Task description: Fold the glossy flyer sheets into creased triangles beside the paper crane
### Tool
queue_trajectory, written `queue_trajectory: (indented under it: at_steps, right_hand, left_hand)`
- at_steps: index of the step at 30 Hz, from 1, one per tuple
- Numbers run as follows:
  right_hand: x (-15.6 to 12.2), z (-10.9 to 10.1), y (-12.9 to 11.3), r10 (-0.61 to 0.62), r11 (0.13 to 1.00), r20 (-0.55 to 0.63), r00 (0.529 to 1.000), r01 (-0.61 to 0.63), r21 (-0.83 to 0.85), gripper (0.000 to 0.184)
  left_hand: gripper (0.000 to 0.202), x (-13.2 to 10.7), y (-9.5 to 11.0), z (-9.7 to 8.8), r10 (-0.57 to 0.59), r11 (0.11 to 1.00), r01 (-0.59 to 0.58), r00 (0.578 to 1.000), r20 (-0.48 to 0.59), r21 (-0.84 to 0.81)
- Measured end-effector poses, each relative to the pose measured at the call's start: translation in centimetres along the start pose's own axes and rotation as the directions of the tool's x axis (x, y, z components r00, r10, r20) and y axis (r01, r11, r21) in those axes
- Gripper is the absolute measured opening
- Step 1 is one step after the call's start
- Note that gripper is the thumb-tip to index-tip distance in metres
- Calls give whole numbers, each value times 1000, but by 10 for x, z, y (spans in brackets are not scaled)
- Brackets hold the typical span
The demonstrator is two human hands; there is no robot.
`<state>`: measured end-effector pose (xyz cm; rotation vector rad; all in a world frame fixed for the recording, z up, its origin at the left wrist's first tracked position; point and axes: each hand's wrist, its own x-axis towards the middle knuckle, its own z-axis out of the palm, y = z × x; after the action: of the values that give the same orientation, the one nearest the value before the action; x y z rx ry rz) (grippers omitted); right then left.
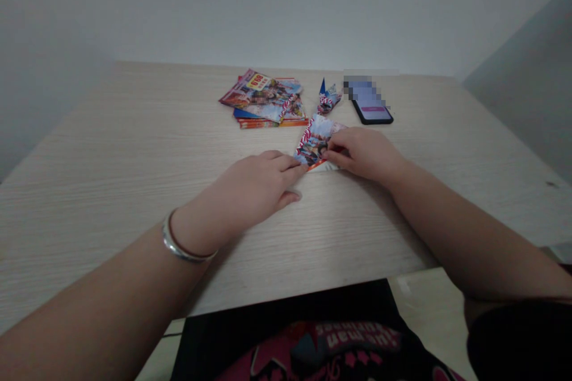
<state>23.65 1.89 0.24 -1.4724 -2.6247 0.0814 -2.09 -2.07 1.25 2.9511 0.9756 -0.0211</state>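
A colourful printed sheet of paper (315, 140), partly folded, lies on the pale wooden table (111, 149). My left hand (254, 184) rests flat with its fingertips pressing the sheet's near left corner; a silver bangle (179, 244) circles that wrist. My right hand (364, 153) is curled over the sheet's right edge, fingers pinched on the paper.
Behind the sheet lies a stack of colourful leaflets (264, 101). A small folded paper figure (327, 98) stands to its right, and a black phone (370, 104) with a lit screen lies beyond that. The table's near edge runs just above my lap.
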Motion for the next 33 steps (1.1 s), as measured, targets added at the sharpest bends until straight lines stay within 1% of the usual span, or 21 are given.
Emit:
queue_trajectory:
  at_steps: [2, 4, 6, 7, 9, 11, 17, 20, 22, 24, 29, 31, 33]
  right_hand:
    - [-1, -3, -1, -105, 994, -31, 994, 104, -24, 32]
    - [-2, -6, 0, -209, 978, -31, 978, 208, -33, 29]
    - [-2, -8, 3, -277, 961, -16, 961, 277, -16, 28]
    - [-2, -8, 5, -291, 957, -17, 956, 291, 0, 26]
    - [-1, -6, 9, -272, 962, -53, 961, 273, 16, 25]
    - [2, -3, 13, -219, 975, -101, 971, 222, 23, 25]
    - [11, 6, 15, -138, 990, -113, 984, 141, 23, 23]
    - [13, 8, 13, -125, 992, -138, 982, 126, 2, 22]
    - [13, 7, 11, -123, 992, -127, 984, 123, -12, 24]
    - [12, 5, 10, -133, 991, -90, 987, 131, -29, 28]
    - [10, 2, 7, -189, 979, -19, 982, 186, -85, 33]
    - [11, 2, 6, -157, 983, 0, 988, 156, -96, 36]
    - [11, 1, 5, -100, 991, 21, 995, 102, -90, 41]
  left_hand:
    - [45, 1, 0, 1, 14, 1000, -14, 1000, 0, 6]
    - [44, 1, 1, 2, 39, 999, -39, 999, -16, -4]
    - [42, 1, 2, 3, 69, 997, -70, 997, -39, -30]
    - [40, 0, 2, 4, 83, 995, -85, 995, -49, -46]
    - [40, -1, 2, 7, 108, 991, -112, 992, -63, -68]
    - [42, -2, 2, 10, 133, 987, -140, 988, -82, -78]
    - [43, -3, 0, 19, 170, 980, -181, 977, -129, -81]
    - [50, -3, -1, 19, 144, 982, -159, 980, -140, -105]
    - [58, -4, -2, 19, 130, 983, -146, 982, -138, -116]
    - [63, -4, -4, 17, 128, 982, -142, 985, -117, -122]
    - [59, -3, -3, 11, 97, 986, -100, 995, -31, -133]
    - [62, -2, -2, 10, 104, 988, -107, 994, -30, -113]
    - [68, -2, -1, 9, 106, 988, -110, 993, -49, -106]
